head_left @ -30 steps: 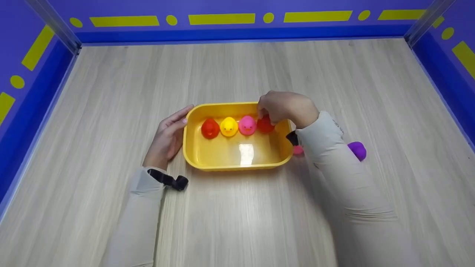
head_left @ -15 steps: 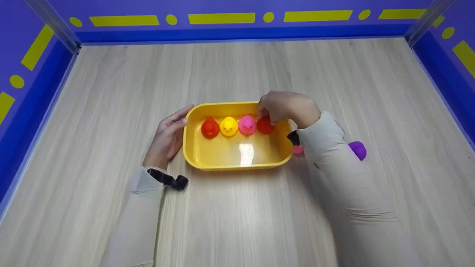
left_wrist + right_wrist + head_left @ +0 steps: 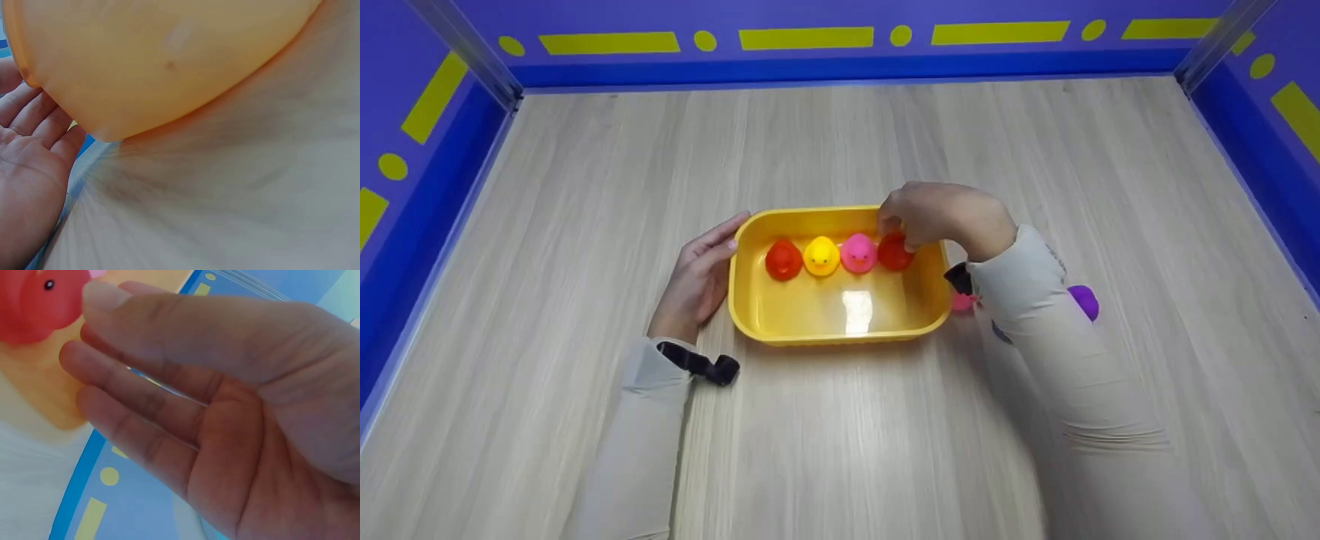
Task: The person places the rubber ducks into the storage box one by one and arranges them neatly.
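Note:
A yellow tub (image 3: 840, 337) holds a row of small toy ducks: an orange-red duck (image 3: 784, 260), a yellow duck (image 3: 821, 256), a pink duck (image 3: 859, 253) and a red duck (image 3: 895, 251) at the right end. My left hand (image 3: 701, 274) rests against the tub's left end from outside; in the left wrist view its fairly straight fingers (image 3: 42, 115) touch the wall. Over the tub's back right corner, my right hand (image 3: 949, 214) is at the red duck. In the right wrist view its fingers are loosely spread and the thumb tip lies beside the duck (image 3: 48, 304).
Outside the tub's right end a pink toy (image 3: 963, 301) shows partly, under my right wrist. A purple toy (image 3: 1084, 301) lies beyond the right sleeve, partly hidden. A bluish bit (image 3: 1001, 331) peeks out by that sleeve. Blue-purple walls (image 3: 840, 67) bound the wooden table (image 3: 840, 435).
My right hand has loosened around the red duck, and its wrist has shifted slightly right. A bluish bit now shows by the right sleeve. The left hand, tub and ducks stay in place.

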`<state>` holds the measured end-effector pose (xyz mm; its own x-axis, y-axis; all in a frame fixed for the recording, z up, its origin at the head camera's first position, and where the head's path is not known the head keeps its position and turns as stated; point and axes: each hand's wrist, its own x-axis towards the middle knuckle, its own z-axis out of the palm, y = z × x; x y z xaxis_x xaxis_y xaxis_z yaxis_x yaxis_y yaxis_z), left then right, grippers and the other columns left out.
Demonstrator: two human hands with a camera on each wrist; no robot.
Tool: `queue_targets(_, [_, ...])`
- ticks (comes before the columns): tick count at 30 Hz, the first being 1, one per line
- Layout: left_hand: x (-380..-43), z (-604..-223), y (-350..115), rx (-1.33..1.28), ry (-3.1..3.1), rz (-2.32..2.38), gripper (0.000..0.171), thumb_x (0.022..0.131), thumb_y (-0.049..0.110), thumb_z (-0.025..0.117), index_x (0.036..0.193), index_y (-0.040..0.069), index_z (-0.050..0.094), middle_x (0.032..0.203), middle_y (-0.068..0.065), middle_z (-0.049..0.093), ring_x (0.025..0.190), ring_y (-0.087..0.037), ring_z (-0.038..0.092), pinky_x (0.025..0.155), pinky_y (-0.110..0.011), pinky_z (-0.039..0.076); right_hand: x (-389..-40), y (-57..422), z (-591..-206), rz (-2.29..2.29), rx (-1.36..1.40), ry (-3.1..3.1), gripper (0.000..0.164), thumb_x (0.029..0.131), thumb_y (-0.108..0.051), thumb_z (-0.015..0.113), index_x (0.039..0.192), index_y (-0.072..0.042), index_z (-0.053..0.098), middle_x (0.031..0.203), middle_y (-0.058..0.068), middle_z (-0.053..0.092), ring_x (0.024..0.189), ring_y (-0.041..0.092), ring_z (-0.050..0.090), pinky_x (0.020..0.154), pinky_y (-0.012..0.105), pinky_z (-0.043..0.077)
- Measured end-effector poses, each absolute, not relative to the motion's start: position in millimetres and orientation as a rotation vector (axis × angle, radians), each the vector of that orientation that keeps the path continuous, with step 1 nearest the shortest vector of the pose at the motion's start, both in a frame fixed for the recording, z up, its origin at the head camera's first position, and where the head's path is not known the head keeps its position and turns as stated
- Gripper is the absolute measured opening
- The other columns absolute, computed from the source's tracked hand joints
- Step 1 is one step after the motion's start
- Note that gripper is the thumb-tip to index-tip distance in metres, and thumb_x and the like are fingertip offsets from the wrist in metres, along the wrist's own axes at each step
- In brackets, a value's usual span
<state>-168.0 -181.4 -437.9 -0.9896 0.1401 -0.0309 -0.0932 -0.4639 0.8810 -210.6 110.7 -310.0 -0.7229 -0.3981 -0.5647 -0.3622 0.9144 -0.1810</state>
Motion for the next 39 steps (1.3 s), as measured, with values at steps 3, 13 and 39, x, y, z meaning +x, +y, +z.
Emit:
queue_targets(3, [-168,-438,-181,0.072,1.542,2.582,0.046,0.093,-0.003,0.048,0.138,-0.009,0.044,0.127,-0.005,0.062,0.121,-0.015,0.056,0.107,-0.029,0.044,-209,111,-307,-0.088,-0.55,2.445,0.042,0.086,0.001,0.064,0.125,-0.015,0.063,0.123,0.006,0.058,0.11,0.026,0.051,0.097,0.042,0.052])
queue_targets(13, [-168,-438,-181,0.087,1.546,2.578,0.046,0.093,-0.002,0.049,0.138,-0.009,0.043,0.128,-0.006,0.061,0.121,-0.015,0.056,0.107,-0.029,0.044,-204,120,-299,-0.145,-0.668,2.51,0.048,0.086,0.002,0.064,0.13,-0.015,0.061,0.126,0.006,0.061,0.11,0.025,0.056,0.093,0.041,0.055])
queue_targets(39, [-168,-439,-182,0.099,1.523,2.591,0.049,0.093,-0.004,0.047,0.141,-0.012,0.036,0.126,-0.004,0.062,0.118,-0.014,0.057,0.103,-0.026,0.047,-196,176,-315,-0.477,-1.118,2.75,0.037,0.082,-0.005,0.074,0.118,-0.009,0.068,0.115,0.008,0.067,0.108,0.025,0.063,0.091,0.04,0.056])
